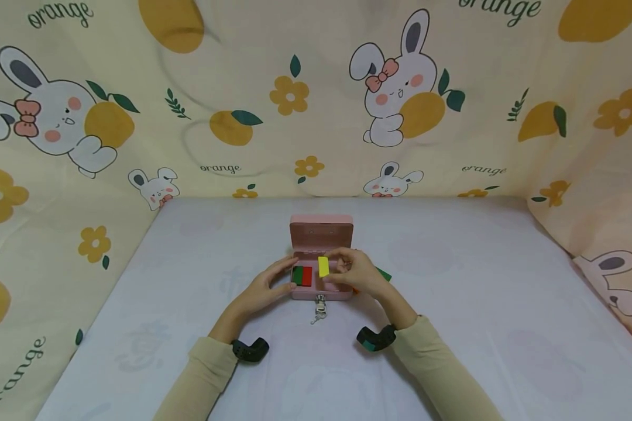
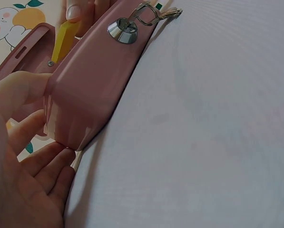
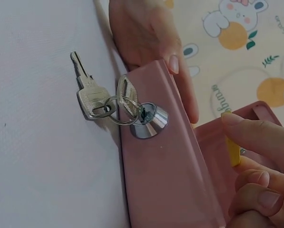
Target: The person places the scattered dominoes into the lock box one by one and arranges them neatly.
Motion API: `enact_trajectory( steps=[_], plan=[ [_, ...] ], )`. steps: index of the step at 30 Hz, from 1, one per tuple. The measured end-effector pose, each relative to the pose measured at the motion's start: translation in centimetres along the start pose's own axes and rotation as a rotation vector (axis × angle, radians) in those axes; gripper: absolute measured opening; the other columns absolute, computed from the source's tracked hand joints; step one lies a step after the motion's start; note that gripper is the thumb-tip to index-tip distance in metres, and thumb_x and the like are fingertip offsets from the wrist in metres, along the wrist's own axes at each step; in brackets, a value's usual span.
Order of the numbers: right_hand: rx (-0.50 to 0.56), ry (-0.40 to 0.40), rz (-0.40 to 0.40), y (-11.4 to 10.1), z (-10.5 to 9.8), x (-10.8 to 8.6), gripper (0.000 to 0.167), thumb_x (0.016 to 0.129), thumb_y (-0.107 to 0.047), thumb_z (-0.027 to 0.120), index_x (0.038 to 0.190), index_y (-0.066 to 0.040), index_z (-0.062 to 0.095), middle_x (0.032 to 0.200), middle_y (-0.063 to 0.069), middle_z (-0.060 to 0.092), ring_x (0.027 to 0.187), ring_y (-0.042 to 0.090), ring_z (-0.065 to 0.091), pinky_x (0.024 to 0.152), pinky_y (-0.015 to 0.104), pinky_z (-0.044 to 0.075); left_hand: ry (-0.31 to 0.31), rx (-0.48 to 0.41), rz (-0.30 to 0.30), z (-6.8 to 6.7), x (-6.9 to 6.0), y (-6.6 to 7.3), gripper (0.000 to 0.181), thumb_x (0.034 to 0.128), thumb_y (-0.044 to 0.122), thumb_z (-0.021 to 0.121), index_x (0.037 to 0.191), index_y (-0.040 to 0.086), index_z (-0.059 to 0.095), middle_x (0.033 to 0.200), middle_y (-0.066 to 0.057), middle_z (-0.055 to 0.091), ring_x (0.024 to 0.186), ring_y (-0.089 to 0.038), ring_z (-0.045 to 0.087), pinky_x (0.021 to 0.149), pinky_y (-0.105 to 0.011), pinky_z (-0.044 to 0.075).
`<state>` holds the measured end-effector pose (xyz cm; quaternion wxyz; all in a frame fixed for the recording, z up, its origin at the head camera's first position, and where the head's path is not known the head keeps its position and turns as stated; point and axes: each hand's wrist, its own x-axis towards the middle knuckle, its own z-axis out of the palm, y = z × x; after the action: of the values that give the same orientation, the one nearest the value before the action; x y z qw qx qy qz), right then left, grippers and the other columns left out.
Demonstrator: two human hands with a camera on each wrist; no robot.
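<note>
A small pink metal box stands on the table with its lid raised at the back. My right hand pinches a yellow rectangular block between thumb and fingertips, over the box's opening. Inside, at the left, lie a green block and a red block, side by side. With fingers fairly straight, my left hand touches the box's left side; its thumb is by the front corner in the left wrist view. A silver lock on the box's front holds a key with a second key on its ring.
Beyond the right side of the box, partly behind my right hand, show a green piece and a bit of orange. A white cloth covers the table. Behind it hangs a cream cloth printed with rabbits and oranges.
</note>
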<state>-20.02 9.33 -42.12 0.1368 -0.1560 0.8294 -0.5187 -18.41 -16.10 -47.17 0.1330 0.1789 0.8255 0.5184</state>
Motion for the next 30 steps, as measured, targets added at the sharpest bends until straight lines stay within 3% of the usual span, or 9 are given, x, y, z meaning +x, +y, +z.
enact_trajectory(
  steps=[15,30],
  plan=[
    [-0.010,0.028,-0.047,0.6,0.8,0.4,0.046,0.076,-0.009,0.080,0.117,0.003,0.061,0.066,-0.001,0.043,0.064,0.013,0.043,0.052,0.017,0.034,-0.009,-0.013,0.000,0.0,-0.1,0.3,0.060,0.0943,0.022,0.060,0.149,0.020,0.037,0.162,-0.009,0.022,0.150,-0.035,0.023,0.120,-0.062,0.019],
    [-0.175,0.102,0.015,0.3,1.9,1.0,0.046,0.074,-0.016,0.083,0.115,-0.002,0.066,0.068,0.000,0.043,0.065,0.013,0.041,0.053,0.019,0.029,-0.010,-0.024,-0.008,0.0,-0.2,0.2,0.060,0.0942,0.023,0.060,0.149,0.020,0.037,0.162,-0.010,0.022,0.150,-0.035,0.022,0.121,-0.061,0.017]
  ],
)
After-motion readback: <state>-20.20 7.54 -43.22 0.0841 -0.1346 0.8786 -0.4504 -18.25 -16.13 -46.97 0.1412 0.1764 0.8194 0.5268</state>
